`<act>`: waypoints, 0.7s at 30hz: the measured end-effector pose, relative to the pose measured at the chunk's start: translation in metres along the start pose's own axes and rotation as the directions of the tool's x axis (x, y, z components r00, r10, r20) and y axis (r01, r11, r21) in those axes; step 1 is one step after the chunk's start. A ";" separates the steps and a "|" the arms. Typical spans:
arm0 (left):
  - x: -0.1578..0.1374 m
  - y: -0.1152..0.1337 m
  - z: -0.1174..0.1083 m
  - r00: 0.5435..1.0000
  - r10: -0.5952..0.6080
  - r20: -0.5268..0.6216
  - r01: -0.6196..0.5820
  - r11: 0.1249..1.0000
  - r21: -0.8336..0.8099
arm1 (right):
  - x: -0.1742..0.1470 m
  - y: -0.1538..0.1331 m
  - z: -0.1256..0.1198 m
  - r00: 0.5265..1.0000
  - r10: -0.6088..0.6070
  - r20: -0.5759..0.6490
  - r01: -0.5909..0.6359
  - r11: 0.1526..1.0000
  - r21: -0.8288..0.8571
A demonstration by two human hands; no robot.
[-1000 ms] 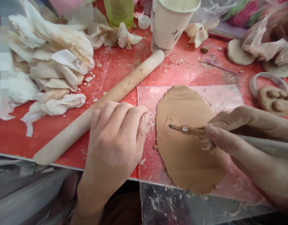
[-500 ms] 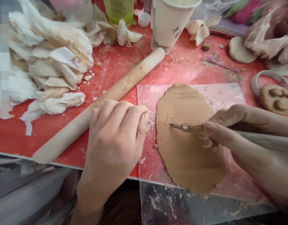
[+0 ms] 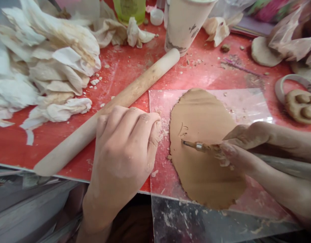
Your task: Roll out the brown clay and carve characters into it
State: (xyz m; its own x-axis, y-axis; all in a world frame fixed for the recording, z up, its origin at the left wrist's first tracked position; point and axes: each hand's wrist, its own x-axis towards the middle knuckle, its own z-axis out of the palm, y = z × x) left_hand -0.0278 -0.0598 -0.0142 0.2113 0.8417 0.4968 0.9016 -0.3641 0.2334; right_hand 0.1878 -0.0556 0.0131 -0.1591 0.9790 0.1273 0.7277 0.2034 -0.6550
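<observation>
My right hand (image 3: 243, 143) pinches a clay carving tool (image 3: 199, 145) with a metal collar and a thin dark tip. That tip touches the left part of a flat oval slab of brown clay (image 3: 208, 179). Just above the tip, a few short curved marks (image 3: 183, 129) are cut into the surface. Under the slab lies a clear plastic sheet (image 3: 249, 104), overhanging the table's front edge. My left hand (image 3: 126, 145) rests closed in a loose fist left of the slab, against a wooden rolling pin (image 3: 142, 84); its fingertips are hidden, and I see nothing in it.
Crumpled stained tissues (image 3: 61, 67) are heaped on the red table (image 3: 125, 64) at left. A paper cup (image 3: 187, 25) stands behind the rolling pin's far end. At right are a tape ring (image 3: 279, 89), a lumpy clay piece (image 3: 302, 106) and a clay disc (image 3: 264, 52).
The tool tip has moved slightly down and left on the slab, and another small mark shows above it. My left hand stays in place.
</observation>
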 end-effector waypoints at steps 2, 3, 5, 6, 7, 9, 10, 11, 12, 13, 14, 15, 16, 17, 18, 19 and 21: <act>0.000 0.000 0.000 1.000 -0.003 0.000 0.003 1.000 0.003 | 0.001 -0.001 -0.002 1.000 0.007 0.027 -0.010 0.995 0.094; 0.000 0.000 0.000 1.000 -0.004 -0.004 0.004 1.000 0.005 | 0.002 -0.002 -0.003 0.999 0.011 0.030 -0.015 0.993 0.119; 0.000 0.000 0.001 1.000 -0.009 -0.008 0.009 1.000 0.009 | 0.002 -0.003 -0.004 1.000 0.018 0.020 -0.020 0.993 0.118; 0.000 0.001 0.001 1.000 -0.010 -0.011 0.010 1.000 0.011 | 0.002 -0.003 -0.005 1.000 0.015 0.020 -0.017 0.994 0.108; 0.000 0.001 0.001 1.000 -0.011 -0.009 0.011 1.000 0.011 | 0.002 -0.003 -0.005 1.000 0.015 0.027 -0.018 0.995 0.097; 0.000 0.001 0.002 1.000 -0.012 -0.011 0.012 1.000 0.002 | 0.002 -0.002 -0.005 0.998 0.029 0.049 -0.034 0.994 0.101; 0.000 0.001 0.002 1.000 -0.012 -0.012 0.012 1.000 0.000 | 0.002 -0.002 -0.005 0.998 0.040 0.049 -0.045 0.994 0.103; 0.000 0.000 0.002 1.000 -0.008 -0.009 0.008 1.000 0.000 | 0.002 -0.002 -0.004 0.998 0.056 0.042 -0.060 0.993 0.102; 0.000 0.000 0.002 1.000 -0.005 -0.009 0.005 1.000 -0.001 | 0.002 -0.003 -0.004 0.997 0.070 0.030 -0.073 0.993 0.098; 0.000 0.000 0.001 1.000 -0.004 -0.009 0.004 1.000 0.000 | 0.002 -0.003 -0.003 0.997 0.078 0.017 -0.079 0.993 0.086; 0.000 0.000 0.001 1.000 -0.004 -0.011 0.004 1.000 0.002 | 0.002 -0.003 -0.003 0.997 0.081 0.005 -0.081 0.995 0.065; 0.000 0.000 0.001 1.000 -0.006 -0.009 0.006 1.000 0.005 | 0.002 -0.003 -0.003 0.996 0.084 0.000 -0.084 0.996 0.041; 0.000 0.000 0.001 1.000 -0.008 -0.009 0.008 1.000 0.006 | 0.002 -0.003 -0.004 0.996 0.091 0.001 -0.091 0.996 0.026; 0.000 0.000 0.000 1.000 -0.011 -0.010 0.011 1.000 0.008 | 0.001 -0.004 -0.004 0.995 0.099 0.001 -0.099 0.995 0.016; -0.001 0.000 0.000 1.000 -0.012 -0.008 0.012 1.000 0.013 | 0.001 -0.003 -0.005 0.994 0.108 0.000 -0.108 0.994 0.005; 0.000 0.000 0.000 1.000 -0.013 -0.004 0.013 1.000 0.016 | 0.001 -0.003 -0.006 0.993 0.115 0.006 -0.115 0.993 -0.007; 0.000 0.000 0.001 1.000 -0.020 0.003 0.020 1.000 0.019 | 0.000 -0.003 -0.008 0.993 0.105 0.046 -0.104 0.994 -0.017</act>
State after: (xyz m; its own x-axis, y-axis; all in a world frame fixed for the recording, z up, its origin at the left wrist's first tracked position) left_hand -0.0272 -0.0599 -0.0147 0.1944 0.8498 0.4900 0.9126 -0.3398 0.2273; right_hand 0.1908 -0.0567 0.0213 -0.1122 0.9934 0.0237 0.7515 0.1005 -0.6520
